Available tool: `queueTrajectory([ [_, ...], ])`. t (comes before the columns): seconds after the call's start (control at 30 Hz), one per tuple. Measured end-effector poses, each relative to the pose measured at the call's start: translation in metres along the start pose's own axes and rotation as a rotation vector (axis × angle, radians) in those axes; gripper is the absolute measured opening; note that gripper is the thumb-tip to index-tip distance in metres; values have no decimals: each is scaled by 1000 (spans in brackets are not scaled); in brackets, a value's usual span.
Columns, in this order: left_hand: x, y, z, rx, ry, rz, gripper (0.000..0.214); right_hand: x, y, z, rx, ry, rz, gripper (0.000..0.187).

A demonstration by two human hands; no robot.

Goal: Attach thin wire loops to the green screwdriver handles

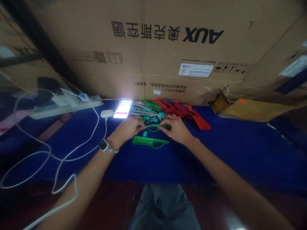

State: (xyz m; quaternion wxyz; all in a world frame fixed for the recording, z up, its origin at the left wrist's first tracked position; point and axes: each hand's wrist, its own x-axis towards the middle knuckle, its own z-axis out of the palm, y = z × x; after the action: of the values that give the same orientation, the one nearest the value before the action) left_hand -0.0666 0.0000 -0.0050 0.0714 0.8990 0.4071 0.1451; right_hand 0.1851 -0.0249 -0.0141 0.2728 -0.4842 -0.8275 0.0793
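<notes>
The left hand (131,127) has its thumb and fingers pinched on the narrow end of a green looped piece (168,127); the fingers of the right hand (176,128) are clamped on its wider body. This piece is held just beyond the loose green shell (142,140), which lies flat.

Nearer than that shell, the blue surface (153,166) runs to its front edge, with the person's grey trousers (165,207) below. To the shell's right the surface stretches wide; to its left, looping white cables (98,118) cross it. Beyond, a cardboard carton (144,64) rises like a wall.

The loose green shell looks like smooth plastic, long-bodied with an open loop. Past it, slim metallic rods (145,113) lie among teal bits, and glossy red shells (198,118) overlap beyond and to its right. A lit phone (122,110) lies beyond and left of it.

Well to its right sits a crumpled yellow packet (251,110); its contents are hidden, as are the carton's.
</notes>
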Motion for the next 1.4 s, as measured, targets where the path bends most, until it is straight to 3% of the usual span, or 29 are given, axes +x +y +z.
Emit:
queueTrajectory([
  [0.23, -2, 1, 0, 9, 10, -4, 13, 23, 8, 1, 22, -103, -25, 10],
  [0.5, -2, 0, 0, 19, -8, -1, 15, 20, 28, -6, 168, -180, -155, 16],
  [0.7, -3, -1, 2, 37, 4, -3, 15, 5, 37, -8, 114, -107, -243, 21],
  [0.93, -3, 1, 0, 29, -5, -19, 15, -3, 33, -10, 135, -38, -222, 6],
  [1.3, -3, 2, 0, 49, 5, 4, 17, 12, 14, 1, 29, -47, -160, 9],
  [1.4, -3, 2, -1, 46, 12, 11, 17, 19, 15, 2, 123, -52, -130, 11],
])
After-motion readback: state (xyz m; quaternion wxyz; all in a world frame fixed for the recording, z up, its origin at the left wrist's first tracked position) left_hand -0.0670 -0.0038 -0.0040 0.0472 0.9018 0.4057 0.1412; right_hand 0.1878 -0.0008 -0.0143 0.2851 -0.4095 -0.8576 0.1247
